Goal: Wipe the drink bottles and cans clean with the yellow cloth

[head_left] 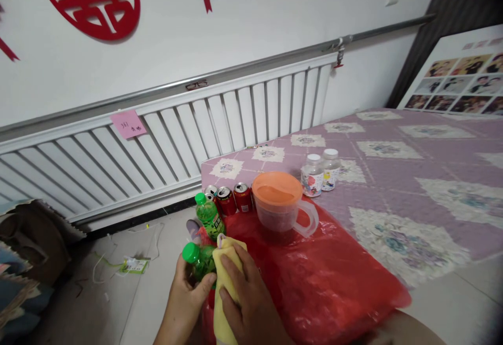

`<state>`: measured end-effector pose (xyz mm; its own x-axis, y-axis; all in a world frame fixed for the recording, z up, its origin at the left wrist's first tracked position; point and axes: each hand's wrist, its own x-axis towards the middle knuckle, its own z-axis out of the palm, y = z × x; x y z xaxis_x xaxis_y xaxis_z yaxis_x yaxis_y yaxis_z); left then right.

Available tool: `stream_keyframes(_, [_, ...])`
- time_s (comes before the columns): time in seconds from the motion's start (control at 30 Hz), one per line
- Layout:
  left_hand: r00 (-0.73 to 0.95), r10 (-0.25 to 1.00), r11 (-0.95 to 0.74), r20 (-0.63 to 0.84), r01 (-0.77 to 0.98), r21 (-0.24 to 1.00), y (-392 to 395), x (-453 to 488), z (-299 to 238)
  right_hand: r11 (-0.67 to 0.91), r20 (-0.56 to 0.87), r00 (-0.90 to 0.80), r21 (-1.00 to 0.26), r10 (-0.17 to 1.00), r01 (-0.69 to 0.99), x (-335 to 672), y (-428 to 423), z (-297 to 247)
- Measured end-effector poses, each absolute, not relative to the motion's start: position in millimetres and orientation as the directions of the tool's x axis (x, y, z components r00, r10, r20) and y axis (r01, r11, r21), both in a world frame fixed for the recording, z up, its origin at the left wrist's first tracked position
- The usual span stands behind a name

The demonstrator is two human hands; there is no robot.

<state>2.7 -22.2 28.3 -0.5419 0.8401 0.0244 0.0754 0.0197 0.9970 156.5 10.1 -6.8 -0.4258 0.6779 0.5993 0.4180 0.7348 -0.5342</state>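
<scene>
My left hand (184, 298) is wrapped round a green bottle (196, 262) with a green cap, low in the middle of the view. My right hand (249, 303) presses a yellow cloth (226, 261) against that bottle's side, fingers closed over the cloth. A second green bottle (209, 216) stands upright just behind, on a red plastic sheet (334, 282) spread over the bed's corner. Three red drink cans (233, 198) stand in a row behind it.
A clear jug with an orange lid (281, 203) stands on the red sheet. Two small white-capped jars (322, 173) sit on the purple patterned bed cover (412, 177). A white radiator (176, 141) lines the wall. Cardboard and cloth lie at the left (31, 240).
</scene>
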Motion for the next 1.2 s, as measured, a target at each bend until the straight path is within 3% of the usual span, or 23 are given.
stream_keyframes(0.17, [-0.615, 0.787, 0.019, 0.034, 0.079, 0.997, -20.1, -4.2, 28.5, 0.596, 0.391, -0.453, -0.588, 0.801, 0.547, 159.7, 29.5, -18.5])
stream_keyframes(0.27, [-0.613, 0.79, 0.034, 0.023, 0.081, 0.996, -19.5, -4.4, 28.8, 0.562, 0.335, -0.463, -0.621, 0.821, 0.547, 163.5, 33.3, -17.3])
stream_keyframes(0.5, [-0.582, 0.813, 0.043, 0.032, 0.115, 0.992, -22.6, 4.7, 35.2, 0.755, 0.605, -0.454, -0.558, 0.655, 0.345, 158.2, 9.2, -1.8])
stream_keyframes(0.6, [-0.575, 0.817, 0.039, 0.039, 0.123, 0.992, -23.0, 5.4, 36.7, 0.785, 0.643, -0.45, -0.516, 0.62, 0.343, 155.2, 5.6, -2.5])
stream_keyframes(0.83, [-0.608, 0.793, 0.027, 0.037, 0.096, 0.995, -20.6, -9.4, 28.2, 0.565, 0.315, -0.483, -0.599, 0.817, 0.567, 162.2, 30.2, -16.9])
stream_keyframes(0.97, [-0.615, 0.788, 0.032, 0.03, 0.089, 0.996, -19.6, -13.0, 25.9, 0.467, 0.148, -0.497, -0.639, 0.855, 0.611, 169.3, 38.7, -21.3])
stream_keyframes(1.07, [-0.615, 0.787, 0.033, 0.034, 0.098, 0.995, -18.9, -12.7, 26.1, 0.501, 0.187, -0.522, -0.656, 0.832, 0.564, 169.2, 36.6, -19.0])
stream_keyframes(1.2, [-0.616, 0.787, 0.042, 0.024, 0.093, 0.995, -18.2, -10.8, 27.2, 0.616, 0.348, -0.543, -0.642, 0.764, 0.456, 162.7, 23.1, -9.5])
